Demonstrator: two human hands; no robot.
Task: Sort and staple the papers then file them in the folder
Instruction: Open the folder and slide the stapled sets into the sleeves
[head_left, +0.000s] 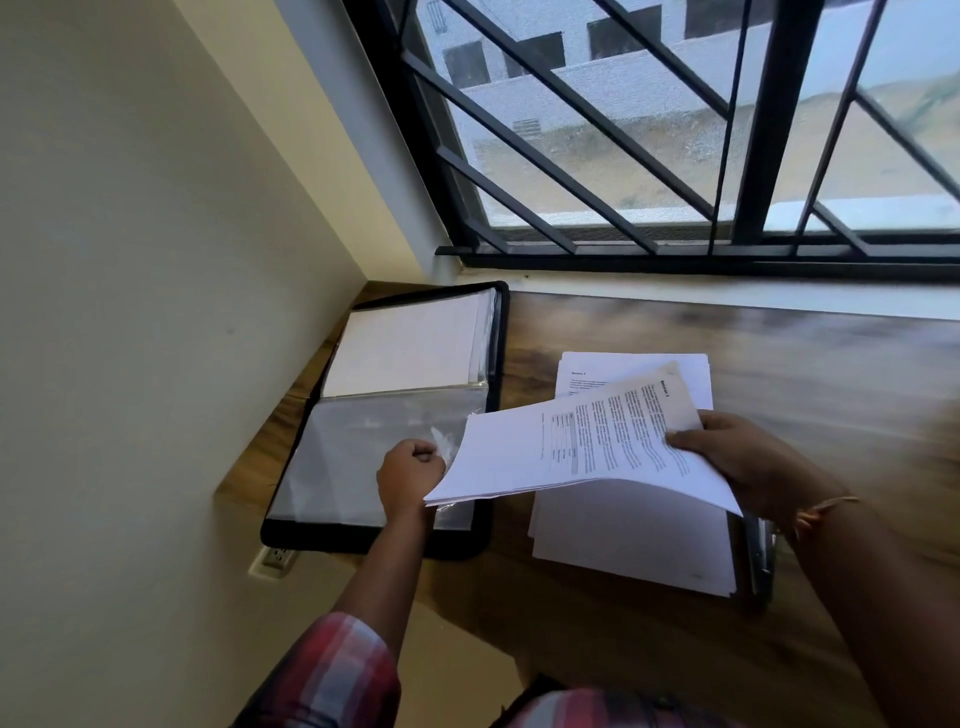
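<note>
From the head view, your left hand (410, 467) is curled into a fist over the lower half of the open folder (496, 332). Its fingers are closed on the crinkled edge of a clear sleeve (363, 447). The folder is black-edged and lies flat at the left end of the wooden desk (805, 353), close against the wall. A white sheet shows in its upper half.

Your right hand (727, 457) pinches a sheaf of papers (571, 452) by its right edge, thumb on top and fingers beneath. The sheaf is printed and carries a small table. It hangs in the air, tilted, with its left corner reaching over the folder's right edge, just beside your left fist.

Under the sheaf, a stack of papers (634, 540) lies on the desk to the right of the folder, its top edge showing a printed heading. A dark object (761, 558) lies along the stack's right side; you cannot tell what it is.

A thin bracelet (826, 506) circles your right wrist, and a plaid sleeve (332, 670) covers your left arm. A barred window (675, 130) stands behind the desk, and a wall outlet (272, 558) sits below the folder's near corner.
</note>
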